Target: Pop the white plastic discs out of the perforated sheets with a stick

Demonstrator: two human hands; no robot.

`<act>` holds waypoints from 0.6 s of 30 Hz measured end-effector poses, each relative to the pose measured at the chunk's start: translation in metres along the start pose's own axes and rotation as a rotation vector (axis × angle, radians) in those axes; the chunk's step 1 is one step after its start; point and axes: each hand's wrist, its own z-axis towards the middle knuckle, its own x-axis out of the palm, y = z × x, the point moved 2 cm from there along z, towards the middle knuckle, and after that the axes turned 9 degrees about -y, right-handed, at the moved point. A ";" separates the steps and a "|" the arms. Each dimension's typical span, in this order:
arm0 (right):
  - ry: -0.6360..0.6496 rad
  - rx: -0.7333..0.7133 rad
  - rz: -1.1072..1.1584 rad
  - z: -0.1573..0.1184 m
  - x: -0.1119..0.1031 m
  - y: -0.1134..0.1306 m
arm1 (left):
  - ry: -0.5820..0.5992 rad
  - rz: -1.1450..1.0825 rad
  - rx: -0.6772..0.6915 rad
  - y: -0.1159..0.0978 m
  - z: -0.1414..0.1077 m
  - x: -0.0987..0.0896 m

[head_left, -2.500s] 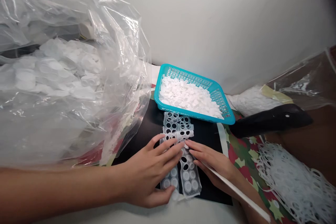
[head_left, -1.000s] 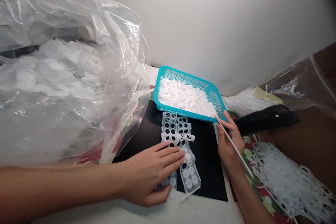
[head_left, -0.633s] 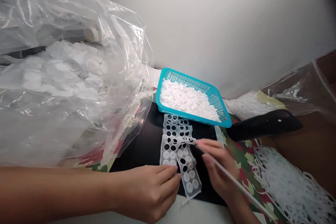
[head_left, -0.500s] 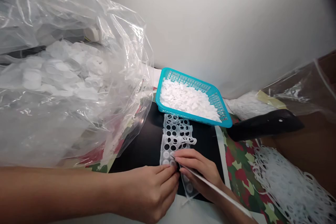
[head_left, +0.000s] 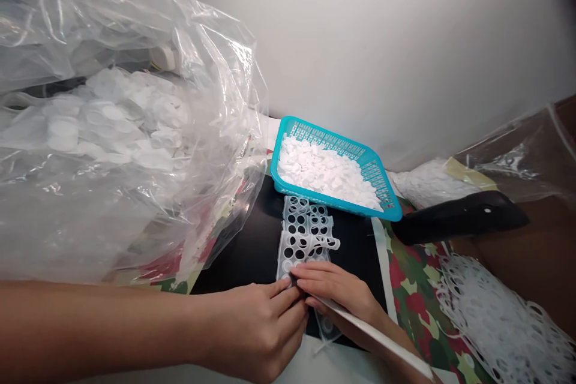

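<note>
Just below the blue basket [head_left: 335,171] lies a white plastic strip full of round holes [head_left: 306,240], on a black mat [head_left: 243,246]. The left hand [head_left: 254,327] has its fingers pressed together, tips on the strip's low end (it may pinch, but I cannot tell). The right hand [head_left: 337,288] curls around a thin white stick [head_left: 373,333], with its fingertips by the left hand. The basket is full of small white discs [head_left: 326,174]. Left of it sits a clear bag of white discs [head_left: 121,138]. Right of it lies a heap of holey white strips [head_left: 499,318].
</note>
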 end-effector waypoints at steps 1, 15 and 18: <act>-0.004 -0.021 -0.019 0.000 0.000 0.000 | 0.000 -0.005 -0.001 0.000 0.000 0.000; -0.016 -0.177 -0.395 -0.001 0.013 0.010 | 0.058 -0.060 -0.038 -0.001 0.001 0.005; -0.053 -0.131 -0.361 -0.005 0.011 0.008 | 0.058 -0.067 -0.035 -0.001 -0.001 0.006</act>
